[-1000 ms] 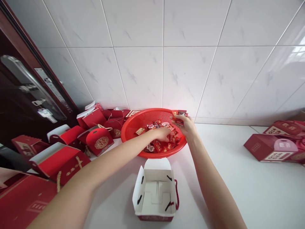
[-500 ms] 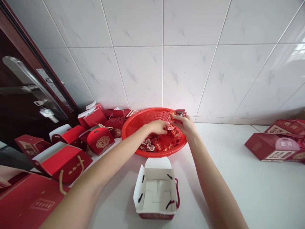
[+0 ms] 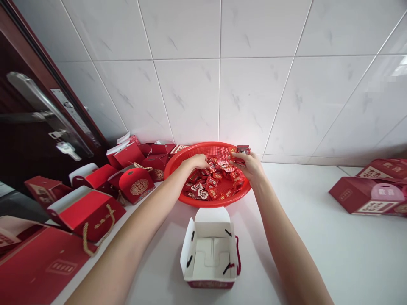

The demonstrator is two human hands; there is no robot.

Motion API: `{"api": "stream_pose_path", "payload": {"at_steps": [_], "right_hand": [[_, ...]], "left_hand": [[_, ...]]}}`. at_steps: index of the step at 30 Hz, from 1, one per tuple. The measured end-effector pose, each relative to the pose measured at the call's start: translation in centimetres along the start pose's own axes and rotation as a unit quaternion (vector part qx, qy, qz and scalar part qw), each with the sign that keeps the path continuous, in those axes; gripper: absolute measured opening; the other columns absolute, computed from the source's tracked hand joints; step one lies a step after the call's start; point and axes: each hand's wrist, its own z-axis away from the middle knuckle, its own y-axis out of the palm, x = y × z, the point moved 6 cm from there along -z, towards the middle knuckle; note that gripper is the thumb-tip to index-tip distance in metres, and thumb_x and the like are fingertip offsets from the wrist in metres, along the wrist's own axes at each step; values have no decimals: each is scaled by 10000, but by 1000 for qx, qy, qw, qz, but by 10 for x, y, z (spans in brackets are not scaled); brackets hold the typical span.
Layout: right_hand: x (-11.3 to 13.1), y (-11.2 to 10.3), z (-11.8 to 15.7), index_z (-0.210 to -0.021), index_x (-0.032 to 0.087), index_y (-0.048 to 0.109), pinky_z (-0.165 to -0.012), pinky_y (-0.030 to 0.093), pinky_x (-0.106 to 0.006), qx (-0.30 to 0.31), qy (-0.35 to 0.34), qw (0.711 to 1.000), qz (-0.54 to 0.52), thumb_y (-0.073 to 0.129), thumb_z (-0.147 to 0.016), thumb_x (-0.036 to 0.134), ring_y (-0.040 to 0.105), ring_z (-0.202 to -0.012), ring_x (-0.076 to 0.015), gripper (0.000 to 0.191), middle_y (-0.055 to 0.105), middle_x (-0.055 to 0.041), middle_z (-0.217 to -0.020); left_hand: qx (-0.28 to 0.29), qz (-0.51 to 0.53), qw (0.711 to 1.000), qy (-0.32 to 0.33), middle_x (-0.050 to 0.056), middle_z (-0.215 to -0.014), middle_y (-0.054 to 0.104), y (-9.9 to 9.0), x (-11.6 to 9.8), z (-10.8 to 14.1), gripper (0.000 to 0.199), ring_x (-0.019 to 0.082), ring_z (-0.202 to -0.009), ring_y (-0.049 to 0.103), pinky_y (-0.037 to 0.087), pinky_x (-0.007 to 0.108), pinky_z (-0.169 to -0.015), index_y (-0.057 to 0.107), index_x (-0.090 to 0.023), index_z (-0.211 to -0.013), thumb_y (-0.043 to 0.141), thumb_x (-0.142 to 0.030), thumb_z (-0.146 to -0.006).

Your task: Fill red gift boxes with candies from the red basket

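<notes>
Tiles (image 3: pixel 257 97), pale with faint grey veining and glossy enough to catch a bright reflection at upper right, cover the wall along the back edge of a smooth white table (image 3: pixel 292 212). Off the table's left end stands a dark reddish-brown door (image 3: pixel 19 161) with a silver handle (image 3: pixel 36 95) and keys (image 3: pixel 68 149) hanging at its lock. A red mesh basket (image 3: pixel 219 202) sits near the middle of the back edge, with wrapped sweets (image 3: pixel 212 183) heaped loosely inside. The left hand (image 3: pixel 197 162) reaches over the basket's left side, its fingers bent down at the sweets; whether they have hold of one I cannot tell. The right hand (image 3: pixel 251 167) is at the basket's far right rim, its fingers closed on a few wrapped packets (image 3: pixel 243 149). Nearer the front, in line with the basket, stands a white-lined box (image 3: pixel 211 256), its left and back flaps folded open and a dark red cord (image 3: pixel 238 256) on its right side. Red card boxes (image 3: pixel 136 186) crowd the table's left side, running from the back edge toward the front, and maroon cartons (image 3: pixel 352 195) lie toward the right end of the back edge.
</notes>
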Motion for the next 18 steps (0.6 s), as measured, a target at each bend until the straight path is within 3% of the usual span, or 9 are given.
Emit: {"api": "stream_pose_path", "payload": {"at_steps": [6,11,15,18], "right_hand": [[0,1,2,-677,182,649,-652,645,-274,4,-2,1000,2,816,-610,68,715,-715,-175,213,725,-25,-729],[0,0,2,-689,184,647,-658,649,-287,4,1,1000,5,828,-609,72,710,-711,-175,227,736,-30,-744],[1,1,3,-694,176,649,-610,634,-254,1,1,1000,8,806,-615,64,694,-676,-155,208,722,-16,-711],[1,1,4,-683,167,643,-603,632,-250,-5,3,1000,9,783,-630,48,687,-657,-148,191,719,-19,-708]], "left_hand": [[13,110,993,50,-2,-660,697,6,-21,10,287,206,-662,631,450,291,-619,751,-209,-810,845,-266,-545],[12,170,982,78,-9,-707,695,4,-35,16,346,190,-720,642,495,307,-723,733,-184,-908,851,-254,-590],[-7,185,981,60,11,-865,724,1,-35,15,360,184,-826,664,519,309,-806,707,-190,-960,840,-338,-660],[-5,162,987,18,30,-956,744,3,-30,13,359,196,-881,672,517,284,-759,703,-201,-950,820,-423,-693]]}}
